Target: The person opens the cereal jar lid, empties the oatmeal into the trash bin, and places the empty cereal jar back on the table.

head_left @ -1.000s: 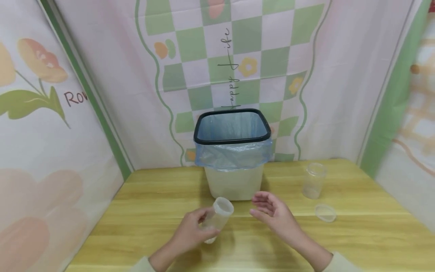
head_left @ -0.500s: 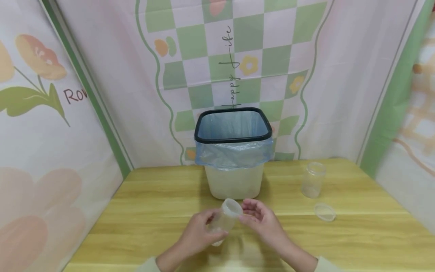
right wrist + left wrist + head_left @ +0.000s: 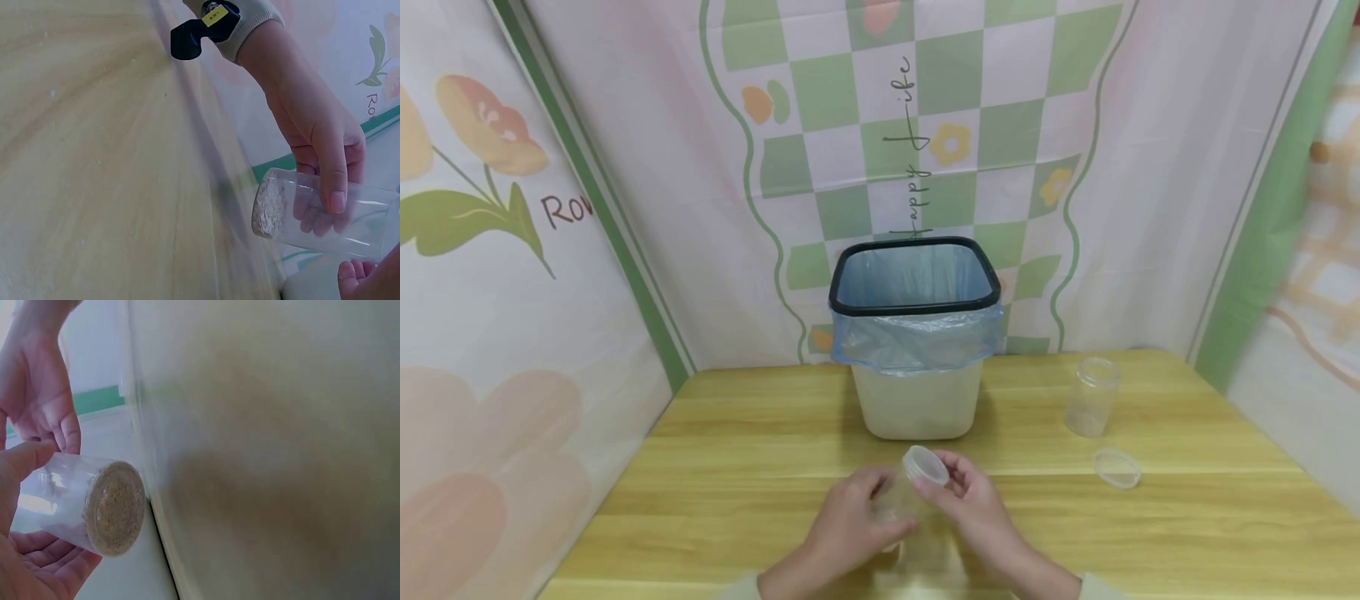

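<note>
My left hand (image 3: 853, 521) grips a clear plastic jar (image 3: 70, 497) round its side, thumb on one side and fingers on the other. The jar leans, its top toward my right hand. At its base lies a shallow layer of small pale grains (image 3: 270, 209), seen in both wrist views. A round translucent lid (image 3: 927, 467) sits at the jar's mouth. My right hand (image 3: 977, 508) holds the lid at its edge, thumb in front and fingers behind; in the right wrist view its fingertips are at the lower right, by the jar.
A pale bin (image 3: 917, 408) with a black rim and blue liner bag stands behind my hands. At the right of the wooden table (image 3: 730, 475) are another clear jar (image 3: 1092, 400), without a lid, and a loose round lid (image 3: 1117, 468). Printed curtains (image 3: 647, 167) surround the table.
My right hand has come in from the right and now holds the jar's lid; before, it was apart. My left hand has moved the jar slightly right and down.
</note>
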`<state>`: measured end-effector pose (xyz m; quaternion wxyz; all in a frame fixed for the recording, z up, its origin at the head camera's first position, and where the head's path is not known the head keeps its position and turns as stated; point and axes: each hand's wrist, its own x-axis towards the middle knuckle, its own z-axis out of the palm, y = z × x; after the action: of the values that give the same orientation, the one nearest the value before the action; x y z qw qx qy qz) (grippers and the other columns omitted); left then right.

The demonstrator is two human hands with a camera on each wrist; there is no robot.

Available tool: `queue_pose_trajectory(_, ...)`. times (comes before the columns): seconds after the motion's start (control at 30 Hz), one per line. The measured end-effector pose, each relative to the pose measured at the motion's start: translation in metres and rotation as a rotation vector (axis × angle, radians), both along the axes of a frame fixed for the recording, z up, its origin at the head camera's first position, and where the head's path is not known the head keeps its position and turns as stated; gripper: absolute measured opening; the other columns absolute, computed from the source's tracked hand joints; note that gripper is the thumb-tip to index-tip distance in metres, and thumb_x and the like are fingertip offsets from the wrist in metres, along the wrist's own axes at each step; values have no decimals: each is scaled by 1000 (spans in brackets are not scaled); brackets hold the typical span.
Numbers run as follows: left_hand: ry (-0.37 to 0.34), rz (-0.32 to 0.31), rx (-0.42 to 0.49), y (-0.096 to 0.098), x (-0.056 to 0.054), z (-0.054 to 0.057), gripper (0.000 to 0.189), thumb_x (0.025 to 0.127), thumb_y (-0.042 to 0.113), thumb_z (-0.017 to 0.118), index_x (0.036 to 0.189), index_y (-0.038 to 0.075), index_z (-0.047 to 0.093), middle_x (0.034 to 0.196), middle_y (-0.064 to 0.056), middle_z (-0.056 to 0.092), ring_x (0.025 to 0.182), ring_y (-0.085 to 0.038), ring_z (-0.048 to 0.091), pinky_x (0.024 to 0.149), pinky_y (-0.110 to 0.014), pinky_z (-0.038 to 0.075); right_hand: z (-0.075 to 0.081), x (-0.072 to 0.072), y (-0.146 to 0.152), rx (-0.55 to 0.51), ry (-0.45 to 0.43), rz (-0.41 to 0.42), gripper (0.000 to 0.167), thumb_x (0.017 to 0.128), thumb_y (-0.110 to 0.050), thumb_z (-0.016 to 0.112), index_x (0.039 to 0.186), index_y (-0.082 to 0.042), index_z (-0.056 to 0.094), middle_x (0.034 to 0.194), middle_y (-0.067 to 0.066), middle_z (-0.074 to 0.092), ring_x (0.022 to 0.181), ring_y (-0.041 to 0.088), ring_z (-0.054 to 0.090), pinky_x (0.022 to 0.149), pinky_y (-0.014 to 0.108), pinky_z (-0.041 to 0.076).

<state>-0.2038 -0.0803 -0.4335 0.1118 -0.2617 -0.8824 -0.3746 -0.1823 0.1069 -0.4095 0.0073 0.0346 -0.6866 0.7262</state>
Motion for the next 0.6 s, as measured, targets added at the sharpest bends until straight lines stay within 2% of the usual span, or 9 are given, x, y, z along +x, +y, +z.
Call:
queue_pose_trajectory(0.3,71,23,-34,3,7,3,51,73,36,84,108,3,66,95,0,64,85,-13,61,72,-26,52,-1,2,-5,-25,1,-18,53,86,-10,72,129,8,47,123,17,58,115,29,57,90,24,48)
queue_pose_trajectory(0.6,116,-36,-7,1,5,2,49,72,32,85,107,4,66,94,-1,66,83,-8,60,71,-21,52,0,3,-1,-38,6,-23,47,83,-8,74,122,6,53,114,15,61,107,26,59,86,25,51)
